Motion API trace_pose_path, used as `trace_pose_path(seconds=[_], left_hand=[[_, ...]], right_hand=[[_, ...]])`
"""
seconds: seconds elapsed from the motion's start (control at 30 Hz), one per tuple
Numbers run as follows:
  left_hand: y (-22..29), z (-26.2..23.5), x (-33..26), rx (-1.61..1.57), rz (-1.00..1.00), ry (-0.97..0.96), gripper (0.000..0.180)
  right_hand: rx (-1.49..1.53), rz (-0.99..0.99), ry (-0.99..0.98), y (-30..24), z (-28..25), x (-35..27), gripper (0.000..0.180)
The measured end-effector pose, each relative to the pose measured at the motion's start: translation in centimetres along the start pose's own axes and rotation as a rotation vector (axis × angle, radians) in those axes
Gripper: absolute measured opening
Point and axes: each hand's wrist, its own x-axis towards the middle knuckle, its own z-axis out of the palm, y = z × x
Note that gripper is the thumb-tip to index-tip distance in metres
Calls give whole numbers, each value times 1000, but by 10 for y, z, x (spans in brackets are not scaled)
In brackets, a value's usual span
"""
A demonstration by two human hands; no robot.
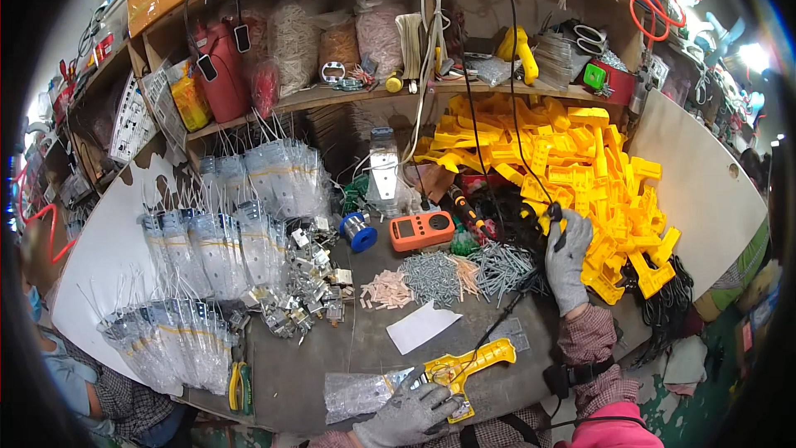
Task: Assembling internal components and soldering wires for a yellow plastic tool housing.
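My left hand, in a grey glove, lies at the front edge of the table. Its thumb and fingers close round a yellow gun-shaped housing; the palm hides part of the grip. Beside the thumb lies a clear plastic sleeve with a metal strip at its end. A black cord runs from the housing up toward the right. My right hand, also gloved, is raised farther back by the yellow pile. Its fingers are closed on a black cord connector, which joins a cord hanging from above.
Yellow housings are heaped at the back right. Clear-sleeved parts stand in bundles at left, near small metal parts. Mid-table hold an orange meter, a solder spool, screws, white paper and pliers.
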Motion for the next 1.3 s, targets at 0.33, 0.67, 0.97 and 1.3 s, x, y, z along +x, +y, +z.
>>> trace_pose_path(seconds=[0.33,0.67,0.97,1.3], left_hand=[[-13,0,-1,-103,25,-98,60],[-21,-5,11,-102,-5,-109,57],[-17,-1,11,-63,-17,-104,52],[-4,-6,11,186,-25,-69,44]], right_hand=[[638,-569,-573,-101,74,67,31],[454,-688,-609,-111,99,71,25],[337,-784,-656,-109,90,73,26],[148,-897,-626,-129,90,74,16]])
